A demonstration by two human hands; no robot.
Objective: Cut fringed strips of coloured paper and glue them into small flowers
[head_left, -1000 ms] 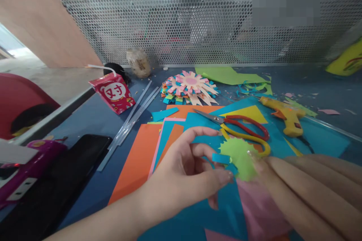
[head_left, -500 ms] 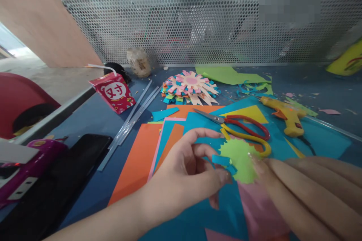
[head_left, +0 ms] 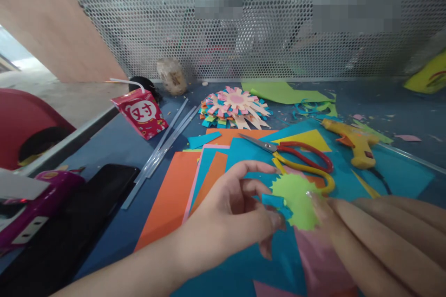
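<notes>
A green paper disc [head_left: 302, 202] with a jagged edge is in my right hand [head_left: 379, 232], its thumb on top and the other fingers stretched out to the right. Small folded blue paper strips [head_left: 273, 201] sit at the disc's left edge. My left hand [head_left: 240, 211] curls round that edge, thumb and middle finger close about a blue strip. Its index fingertip reaches the disc's upper left, near the scissors [head_left: 299, 155]. Those scissors, with red and yellow handles, lie on the paper sheets behind the disc. The underside of the disc is hidden.
Orange [head_left: 167, 190] and blue sheets [head_left: 400, 171] lie under my hands. A yellow glue gun [head_left: 358, 141] rests at right. Behind are layered paper rosettes [head_left: 235, 104]. Clear glue sticks [head_left: 160, 153], a red drink carton [head_left: 142, 113] and a black phone [head_left: 101, 195] are at left. A perforated metal panel [head_left: 153, 18] stands behind.
The green disc has shifted very slightly downward and the blue strips have turned a little with it. Both hands keep nearly the same pose.
</notes>
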